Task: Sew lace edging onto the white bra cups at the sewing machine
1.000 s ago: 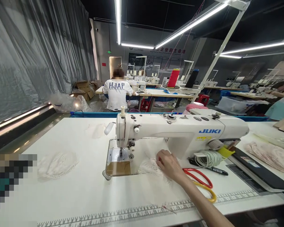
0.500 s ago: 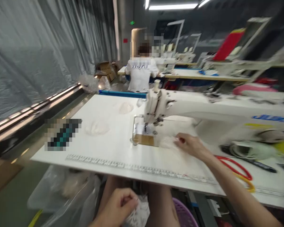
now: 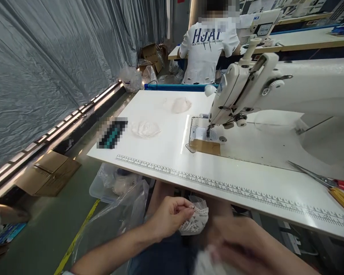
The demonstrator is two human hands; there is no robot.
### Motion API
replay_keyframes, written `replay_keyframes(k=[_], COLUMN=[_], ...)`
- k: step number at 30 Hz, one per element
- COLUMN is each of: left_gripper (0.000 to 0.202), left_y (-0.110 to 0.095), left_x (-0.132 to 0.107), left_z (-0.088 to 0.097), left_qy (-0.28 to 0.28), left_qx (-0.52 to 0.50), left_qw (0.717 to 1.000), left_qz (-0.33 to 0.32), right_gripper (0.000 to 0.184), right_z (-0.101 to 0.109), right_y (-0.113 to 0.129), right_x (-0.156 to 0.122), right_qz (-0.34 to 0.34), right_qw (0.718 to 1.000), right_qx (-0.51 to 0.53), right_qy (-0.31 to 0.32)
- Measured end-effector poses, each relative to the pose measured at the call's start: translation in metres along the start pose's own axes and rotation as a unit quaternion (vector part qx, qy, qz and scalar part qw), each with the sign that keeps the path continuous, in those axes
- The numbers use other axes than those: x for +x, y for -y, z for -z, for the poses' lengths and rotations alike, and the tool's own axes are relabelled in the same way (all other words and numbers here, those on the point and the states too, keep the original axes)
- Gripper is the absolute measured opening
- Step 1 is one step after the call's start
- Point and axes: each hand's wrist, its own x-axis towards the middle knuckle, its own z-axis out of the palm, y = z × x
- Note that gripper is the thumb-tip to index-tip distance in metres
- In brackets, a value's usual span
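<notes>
Below the table's front edge, my left hand [image 3: 172, 215] pinches a small white lace piece [image 3: 197, 221], gathered into a cup shape over my lap. My right hand [image 3: 240, 238] is smeared by motion low on the right, under the table edge. A blurred white cloth piece [image 3: 203, 263] shows at its fingertips, its details unclear. On the white tabletop [image 3: 160, 156] lie two thin pale lace pieces, one nearer [image 3: 145, 129] and one farther back [image 3: 182, 105]. The sewing machine [image 3: 246, 91] stands to the right of them.
Scissors [image 3: 318, 175] with red handles and a yellow-handled tool [image 3: 342, 200] lie at the right. A printed ruler [image 3: 206, 181] runs along the front edge. Plastic bags [image 3: 111, 221] and a cardboard box [image 3: 48, 173] are at the left. A person [image 3: 209, 46] sits ahead.
My right hand has left the table beside the machine and dropped to my lap; the white piece there is gone. My left hand still holds its lace. The view has tilted down.
</notes>
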Motion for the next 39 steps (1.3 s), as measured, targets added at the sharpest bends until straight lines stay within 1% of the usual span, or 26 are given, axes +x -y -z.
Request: replay_keyframes(k=[1, 3, 5, 9, 14, 18, 20, 22, 25, 28, 30, 32, 33, 34, 35, 36, 37, 38, 39], left_gripper=[0.051, 0.049, 0.047, 0.044, 0.045, 0.037, 0.034, 0.034, 0.036, 0.037, 0.038, 0.038, 0.039, 0.039, 0.038, 0.038, 0.038, 0.038, 0.038], left_y=[-0.002, -0.006, -0.009, -0.009, -0.004, 0.004, 0.007, 0.008, 0.006, 0.005, 0.004, 0.004, 0.004, 0.004, 0.003, 0.003, 0.002, 0.002, 0.001], left_x=[-0.003, -0.011, -0.017, -0.024, -0.025, -0.023, -0.022, -0.021, -0.020, -0.022, -0.023, -0.025, -0.026, -0.027, -0.028, -0.028, -0.029, -0.030, -0.030], left_z=[-0.002, -0.004, -0.003, 0.000, -0.001, -0.004, -0.002, 0.003, 0.013, 0.022, 0.025, 0.026, 0.026, 0.026, 0.026, 0.025, 0.025, 0.025, 0.025], left_qy=[0.009, 0.021, 0.029, 0.037, 0.045, 0.019, 0.003, -0.001, 0.015, 0.046, 0.062, 0.072, 0.075, 0.078, 0.080, 0.082, 0.084, 0.085, 0.085], left_qx=[0.001, 0.001, -0.003, 0.000, 0.028, 0.043, 0.039, 0.011, -0.040, -0.039, -0.034, -0.035, -0.034, -0.032, -0.030, -0.027, -0.024, -0.021, -0.017], left_qw=[1.000, 1.000, 1.000, 0.999, 0.999, 0.999, 0.999, 1.000, 0.998, 0.996, 0.994, 0.994, 0.993, 0.993, 0.993, 0.993, 0.993, 0.992, 0.993], left_qz=[0.003, 0.008, 0.009, 0.004, -0.005, 0.002, 0.003, 0.012, 0.038, 0.068, 0.079, 0.081, 0.081, 0.081, 0.082, 0.083, 0.085, 0.086, 0.084], right_gripper=[0.024, 0.023, 0.022, 0.020, 0.015, 0.013, 0.015, 0.018, 0.021, 0.023, 0.021, 0.012, 0.013, 0.024, 0.039, 0.054, 0.064, 0.068, 0.063], right_z=[-0.004, -0.011, -0.018, -0.025, -0.027, -0.028, -0.027, -0.026, -0.024, -0.024, -0.023, -0.021, -0.021, -0.020, -0.020, -0.021, -0.021, -0.023, -0.024], right_y=[0.000, -0.005, -0.011, -0.019, -0.016, -0.018, -0.024, -0.031, -0.040, -0.039, -0.035, -0.032, -0.031, -0.030, -0.029, -0.028, -0.027, -0.026, -0.025], right_x=[0.012, 0.030, 0.037, 0.031, 0.030, 0.031, 0.027, 0.021, 0.011, 0.005, 0.004, 0.005, 0.006, 0.007, 0.009, 0.011, 0.013, 0.016, 0.018], right_qz=[0.006, -0.009, -0.030, -0.049, -0.067, -0.080, -0.081, -0.080, -0.078, -0.065, -0.053, -0.048, -0.045, -0.039, -0.026, -0.011, 0.004, 0.012, 0.009], right_qw=[0.999, 1.000, 0.999, 0.998, 0.996, 0.994, 0.995, 0.996, 0.996, 0.997, 0.997, 0.997, 0.997, 0.998, 0.998, 0.998, 0.997, 0.995, 0.994], right_qx=[0.001, -0.013, -0.028, -0.036, -0.049, -0.069, -0.056, -0.034, -0.025, -0.043, -0.052, -0.052, -0.047, -0.037, -0.024, -0.008, 0.008, 0.022, 0.031], right_qy=[0.033, 0.024, 0.007, 0.018, 0.023, 0.026, 0.024, 0.021, 0.021, 0.022, 0.031, 0.039, 0.041, 0.044, 0.050, 0.061, 0.078, 0.093, 0.106])
